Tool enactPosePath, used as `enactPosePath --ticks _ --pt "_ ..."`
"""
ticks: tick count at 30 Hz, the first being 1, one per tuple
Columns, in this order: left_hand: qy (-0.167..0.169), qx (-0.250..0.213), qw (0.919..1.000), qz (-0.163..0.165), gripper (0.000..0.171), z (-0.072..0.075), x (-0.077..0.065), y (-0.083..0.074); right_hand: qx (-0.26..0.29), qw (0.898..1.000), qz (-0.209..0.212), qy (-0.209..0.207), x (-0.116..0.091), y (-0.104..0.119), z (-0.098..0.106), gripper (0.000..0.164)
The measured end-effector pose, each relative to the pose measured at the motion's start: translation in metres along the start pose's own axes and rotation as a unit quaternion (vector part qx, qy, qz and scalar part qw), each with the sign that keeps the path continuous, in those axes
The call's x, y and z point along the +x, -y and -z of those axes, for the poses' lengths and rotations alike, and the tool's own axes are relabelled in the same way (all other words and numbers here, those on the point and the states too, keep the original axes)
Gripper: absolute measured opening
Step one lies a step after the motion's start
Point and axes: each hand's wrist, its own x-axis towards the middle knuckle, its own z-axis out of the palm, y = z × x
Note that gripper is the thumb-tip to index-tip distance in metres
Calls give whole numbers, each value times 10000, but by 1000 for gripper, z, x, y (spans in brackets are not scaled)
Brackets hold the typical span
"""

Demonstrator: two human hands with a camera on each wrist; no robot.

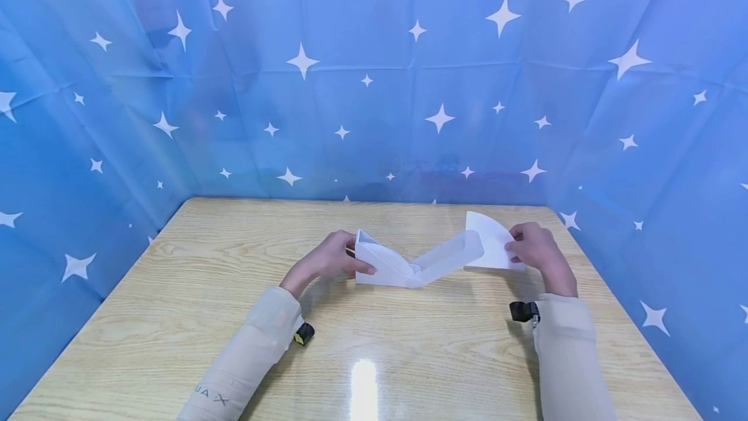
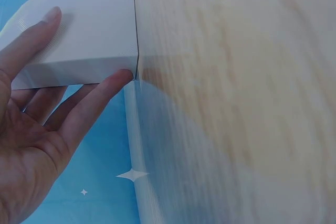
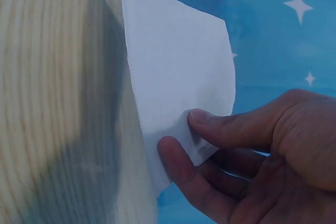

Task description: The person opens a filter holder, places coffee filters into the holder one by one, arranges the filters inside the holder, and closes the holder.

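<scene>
My left hand grips the left end of a white box. In the left wrist view its thumb lies on the broad white face, with a finger at the box's lower corner. The box's translucent lid is swung out to the right, its far end overlapping a fan-shaped white paper filter. My right hand pinches this filter near its right corner. The right wrist view shows a crimped seam along the filter's straight edge, and the thumb on its face.
A light wood-grain table bears the work. Behind it and at both sides hangs a blue curtain with white stars. A bright light reflection lies near the table's front. Each sleeve cuff carries a small black device.
</scene>
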Motion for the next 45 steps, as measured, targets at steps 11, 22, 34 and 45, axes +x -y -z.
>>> enactPosePath --ticks 11,22,34,45 --pt "24 -80 10000 26 30 0 0 0 -127 9997 -2 -216 -4 8 11 34" --pt "35 -89 10000 -2 29 1 0 0 -95 9967 294 -751 -9 20 20 29" --pt "38 -77 10000 -1 32 1 0 1 -115 9937 376 -1047 -22 42 33 32" --pt "18 30 10000 -15 31 1 0 -1 -205 9853 652 -1564 -34 61 41 26"
